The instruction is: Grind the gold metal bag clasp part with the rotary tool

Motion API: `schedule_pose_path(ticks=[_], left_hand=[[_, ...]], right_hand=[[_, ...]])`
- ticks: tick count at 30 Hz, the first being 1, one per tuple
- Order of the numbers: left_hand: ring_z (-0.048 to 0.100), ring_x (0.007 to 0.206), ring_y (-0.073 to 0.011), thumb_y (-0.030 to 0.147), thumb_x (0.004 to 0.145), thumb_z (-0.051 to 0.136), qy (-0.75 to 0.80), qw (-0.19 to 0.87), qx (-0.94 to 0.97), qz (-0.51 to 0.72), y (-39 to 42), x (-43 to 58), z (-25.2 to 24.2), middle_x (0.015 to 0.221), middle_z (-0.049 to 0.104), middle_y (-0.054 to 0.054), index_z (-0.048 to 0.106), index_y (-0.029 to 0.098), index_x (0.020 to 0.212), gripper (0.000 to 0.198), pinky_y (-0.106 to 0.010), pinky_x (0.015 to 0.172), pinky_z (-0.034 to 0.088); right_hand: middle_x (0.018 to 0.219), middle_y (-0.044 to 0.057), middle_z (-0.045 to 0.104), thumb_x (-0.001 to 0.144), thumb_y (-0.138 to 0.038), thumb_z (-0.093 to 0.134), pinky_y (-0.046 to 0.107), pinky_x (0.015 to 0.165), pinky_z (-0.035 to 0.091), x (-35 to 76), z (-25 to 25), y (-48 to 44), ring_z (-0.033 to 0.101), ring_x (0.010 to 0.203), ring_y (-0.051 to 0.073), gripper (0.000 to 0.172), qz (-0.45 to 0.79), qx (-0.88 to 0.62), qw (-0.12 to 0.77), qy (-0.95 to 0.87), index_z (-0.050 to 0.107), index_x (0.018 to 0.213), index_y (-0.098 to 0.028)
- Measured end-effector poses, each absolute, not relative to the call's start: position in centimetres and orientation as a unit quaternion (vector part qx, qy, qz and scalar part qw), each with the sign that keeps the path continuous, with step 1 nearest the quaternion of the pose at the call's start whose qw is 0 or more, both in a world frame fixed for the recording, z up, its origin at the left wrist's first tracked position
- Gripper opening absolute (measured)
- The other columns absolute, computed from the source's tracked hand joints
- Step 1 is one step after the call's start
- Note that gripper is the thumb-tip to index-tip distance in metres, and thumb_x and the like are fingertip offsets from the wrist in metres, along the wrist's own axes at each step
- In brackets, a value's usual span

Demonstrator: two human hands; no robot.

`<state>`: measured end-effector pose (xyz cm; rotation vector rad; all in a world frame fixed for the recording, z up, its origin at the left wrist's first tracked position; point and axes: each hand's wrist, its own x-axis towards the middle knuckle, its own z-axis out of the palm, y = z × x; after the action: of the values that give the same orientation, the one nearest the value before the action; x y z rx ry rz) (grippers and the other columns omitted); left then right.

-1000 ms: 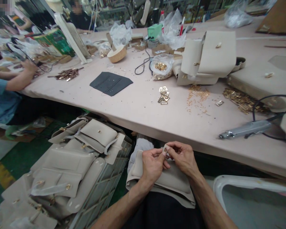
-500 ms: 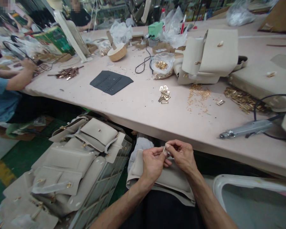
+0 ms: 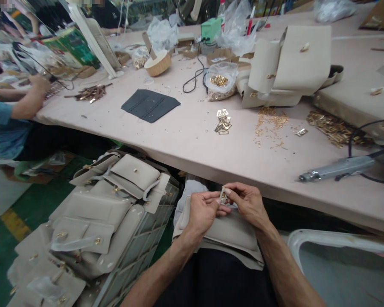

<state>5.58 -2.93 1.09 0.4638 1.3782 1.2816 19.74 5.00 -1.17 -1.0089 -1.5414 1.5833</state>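
Down on my lap, below the edge of the worktable point(image 3: 192, 145), my two hands meet over a beige bag point(image 3: 225, 232). My left hand point(image 3: 202, 212) is curled, thumb and forefinger pinching one side of a small gold metal buckle point(image 3: 223, 195). My right hand point(image 3: 248, 204) pinches the other side, fingers bent around it. The buckle stands upright between my fingertips, just above the bag's top edge and close under the table rim. The bag lies flat across my dark trousers, its flap under my left wrist.

To my left, a wire crate point(image 3: 137, 247) holds a heap of finished beige bags point(image 3: 99, 213), each with small gold studs, some under clear plastic film. Up on the table, a little pile of gold buckles point(image 3: 222, 121) sits straight ahead of me, with a scatter of tiny gold screws point(image 3: 270, 123) to its right and a heap of gold hardware point(image 3: 331, 128) farther right. A grey powered screwdriver point(image 3: 337, 167) lies near the table edge on my right, its black cable looping away. A dark punched leather piece point(image 3: 149, 105) lies flat to the left, and a clear bag of gold fittings point(image 3: 220, 85) stands behind the buckles. More beige bags point(image 3: 294, 64) stand propped at the back. A co-worker in a blue sleeve point(image 3: 1, 128) works at the far left corner. A green printed box point(image 3: 73, 49) sits back there, but I cannot read its lettering.
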Motion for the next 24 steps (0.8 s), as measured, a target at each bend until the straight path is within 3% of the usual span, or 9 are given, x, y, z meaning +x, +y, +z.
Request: schedule_pose_path(ticks=[5, 10, 15, 18, 24], left_hand=[[0.075, 0.059, -0.0208, 0.034, 0.078, 0.082, 0.607, 0.536, 0.215, 0.546, -3.0, 6.2, 0.9, 0.074, 0.078, -0.015, 0.077, 0.004, 0.103, 0.039, -0.025, 0.057, 0.062], [0.074, 0.054, -0.0215, 0.035, 0.076, 0.082, 0.612, 0.523, 0.226, 0.549, -3.0, 6.7, 0.6, 0.076, 0.079, -0.016, 0.075, 0.004, 0.101, 0.040, -0.026, 0.051, 0.060], [0.071, 0.051, -0.0203, 0.036, 0.077, 0.082, 0.616, 0.519, 0.225, 0.548, -3.1, 6.9, 0.6, 0.067, 0.076, -0.012, 0.073, 0.006, 0.096, 0.036, -0.027, 0.052, 0.060], [0.071, 0.051, -0.0198, 0.037, 0.076, 0.083, 0.621, 0.515, 0.211, 0.551, -3.0, 6.7, 0.6, 0.066, 0.075, -0.012, 0.073, 0.006, 0.096, 0.038, -0.026, 0.051, 0.059], [0.072, 0.053, -0.0194, 0.040, 0.072, 0.089, 0.603, 0.538, 0.212, 0.550, -3.0, 6.5, 0.6, 0.072, 0.078, -0.014, 0.074, 0.006, 0.097, 0.045, -0.025, 0.052, 0.059]], right_hand=[[0.087, 0.007, 0.076, 0.091, -0.042, 0.076, 0.028, 0.069, 0.057, 20.1, -1.7, 4.7, 0.069, 0.073, 0.018, 0.028, 0.607, -0.397, 0.343, -0.596, 0.081, 0.102, -0.016], [0.077, 0.005, 0.073, 0.089, -0.045, 0.077, 0.025, 0.059, 0.049, 19.5, -1.8, 4.3, 0.063, 0.065, 0.016, 0.028, 0.560, -0.439, 0.360, -0.604, 0.080, 0.090, -0.017], [0.057, 0.003, 0.063, 0.093, -0.062, 0.073, 0.025, 0.050, 0.041, 19.2, -1.2, 4.6, 0.055, 0.051, 0.014, 0.049, 0.587, -0.449, 0.340, -0.581, 0.074, 0.073, -0.016], [0.058, 0.002, 0.062, 0.096, -0.063, 0.067, 0.025, 0.052, 0.044, 19.4, -1.2, 4.7, 0.055, 0.052, 0.014, 0.051, 0.604, -0.422, 0.350, -0.578, 0.077, 0.079, -0.016], [0.066, 0.004, 0.068, 0.090, -0.058, 0.078, 0.024, 0.052, 0.047, 19.6, -1.6, 4.7, 0.058, 0.054, 0.013, 0.043, 0.598, -0.424, 0.359, -0.577, 0.078, 0.084, -0.016]])
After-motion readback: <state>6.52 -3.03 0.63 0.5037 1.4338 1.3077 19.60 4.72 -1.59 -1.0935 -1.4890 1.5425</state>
